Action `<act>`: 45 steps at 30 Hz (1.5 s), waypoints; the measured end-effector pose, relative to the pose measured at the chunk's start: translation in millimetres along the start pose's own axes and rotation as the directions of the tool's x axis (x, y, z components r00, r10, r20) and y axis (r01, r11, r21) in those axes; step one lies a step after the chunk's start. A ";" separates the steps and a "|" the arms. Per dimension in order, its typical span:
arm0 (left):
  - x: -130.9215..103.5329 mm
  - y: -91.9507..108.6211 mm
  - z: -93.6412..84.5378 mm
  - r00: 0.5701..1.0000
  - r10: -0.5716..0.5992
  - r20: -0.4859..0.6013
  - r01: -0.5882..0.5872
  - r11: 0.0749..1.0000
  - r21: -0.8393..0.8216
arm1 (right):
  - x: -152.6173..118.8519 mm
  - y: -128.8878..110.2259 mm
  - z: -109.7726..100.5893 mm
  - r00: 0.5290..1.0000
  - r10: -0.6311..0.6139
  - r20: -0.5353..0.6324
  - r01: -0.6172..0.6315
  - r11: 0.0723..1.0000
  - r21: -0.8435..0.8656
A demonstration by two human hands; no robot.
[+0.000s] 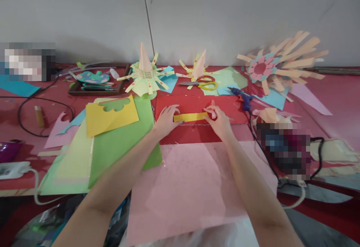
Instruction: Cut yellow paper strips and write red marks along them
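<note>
A narrow yellow paper strip (191, 117) is stretched level between my two hands, over a red board (236, 108). My left hand (168, 119) pinches its left end between thumb and fingers. At the strip's right end, my right hand (218, 118) has thumb and fingers closed on it. A small pink piece (213, 108) stands up at my right hand's fingers; whether they hold it too is unclear. Behind the hands lie scissors (208, 83) with red and yellow handles. A blue glue gun (244, 98) rests to the right of my right hand.
Paper cones with strips (144, 68) stand at the back. A strip flower (260, 68) is at back right. Green sheets (120, 145) and a yellow cut-out (112, 121) lie left, a pink sheet (185, 194) in front. Black cables and a pen tray (98, 92) flank the work.
</note>
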State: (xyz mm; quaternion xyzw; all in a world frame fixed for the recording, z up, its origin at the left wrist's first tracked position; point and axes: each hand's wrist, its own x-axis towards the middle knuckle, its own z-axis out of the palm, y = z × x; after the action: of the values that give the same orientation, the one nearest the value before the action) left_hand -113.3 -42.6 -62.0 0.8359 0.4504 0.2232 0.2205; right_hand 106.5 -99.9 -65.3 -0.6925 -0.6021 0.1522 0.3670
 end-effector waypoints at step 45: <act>-2.4 2.8 -6.5 0.982 0.065 -0.176 -0.075 0.996 -0.050 | 0.2 3.7 3.0 0.997 0.048 -0.067 -0.032 0.976 0.214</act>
State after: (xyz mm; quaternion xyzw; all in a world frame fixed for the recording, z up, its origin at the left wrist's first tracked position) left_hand -116.4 -45.0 -55.6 0.8218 0.4320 0.3157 0.1956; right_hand 107.2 -98.8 -69.8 -0.6662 -0.5547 0.1984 0.4573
